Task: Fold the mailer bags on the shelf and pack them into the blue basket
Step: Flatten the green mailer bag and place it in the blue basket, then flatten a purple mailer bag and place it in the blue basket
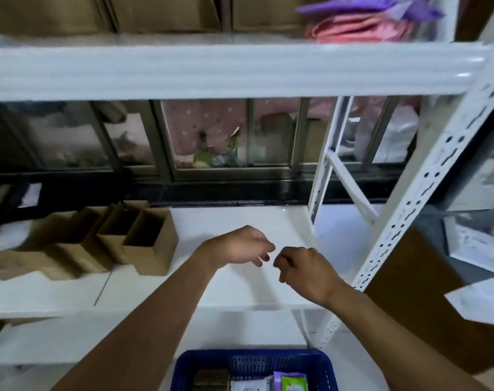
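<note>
The shelf (234, 218) board is smooth, glossy white; its perforated upright (426, 176) at 3 o'clock looks like painted metal. Boxes (152, 249) at 9 o'clock are matt brown cardboard. The blue basket (251, 355) at 6 o'clock is perforated plastic. Mailer bags (364, 21) at 1 o'clock look like shiny film.
</note>
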Available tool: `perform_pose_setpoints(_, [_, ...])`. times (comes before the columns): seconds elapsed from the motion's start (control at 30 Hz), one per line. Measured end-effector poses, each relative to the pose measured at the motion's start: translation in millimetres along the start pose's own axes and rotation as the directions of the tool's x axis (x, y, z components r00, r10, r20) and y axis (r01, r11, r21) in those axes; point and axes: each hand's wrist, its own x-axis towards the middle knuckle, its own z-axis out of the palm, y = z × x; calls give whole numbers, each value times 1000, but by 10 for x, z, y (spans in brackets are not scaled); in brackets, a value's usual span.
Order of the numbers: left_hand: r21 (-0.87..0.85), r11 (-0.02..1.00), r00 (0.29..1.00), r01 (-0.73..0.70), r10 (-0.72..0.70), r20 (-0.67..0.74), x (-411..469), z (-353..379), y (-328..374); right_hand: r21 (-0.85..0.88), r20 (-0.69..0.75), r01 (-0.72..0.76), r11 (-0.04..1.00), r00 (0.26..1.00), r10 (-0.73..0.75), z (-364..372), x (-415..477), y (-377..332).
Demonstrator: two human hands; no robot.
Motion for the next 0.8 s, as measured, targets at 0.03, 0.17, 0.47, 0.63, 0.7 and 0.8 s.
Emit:
perform_pose_setpoints(0.03, [15,1000,1000,-19,19,-9,-57,-79,114,-12,-12,11,1000,1000,-11,-118,-9,-61])
perform_pose_setpoints(0.17, [69,993,994,-98,101,-36,-264,-323,500,-86,-39,40,995,998,-44,-516,-28,-265])
perform_pose_setpoints(0.47, [45,975,972,-215,219,-86,-765,-818,1142,-235,-165,143,961,969,-185,-1385,-68,-737])
perform_pose_setpoints(0.63, [3,954,949,-301,300,-97,-1117,-1134,1379,-365,-230,202,909,926,-298,-1761,-104,-1037])
perform_pose_setpoints(0.7, [-16,943,940,-332,330,-90,-1243,-1240,1510,-394,-255,236,888,900,-352,-1904,-155,-1186])
perform_pose_setpoints(0.8, [-19,931,928,-364,361,-95,-1419,-1365,1695,-428,-278,284,858,862,-424,-2091,-240,-1420])
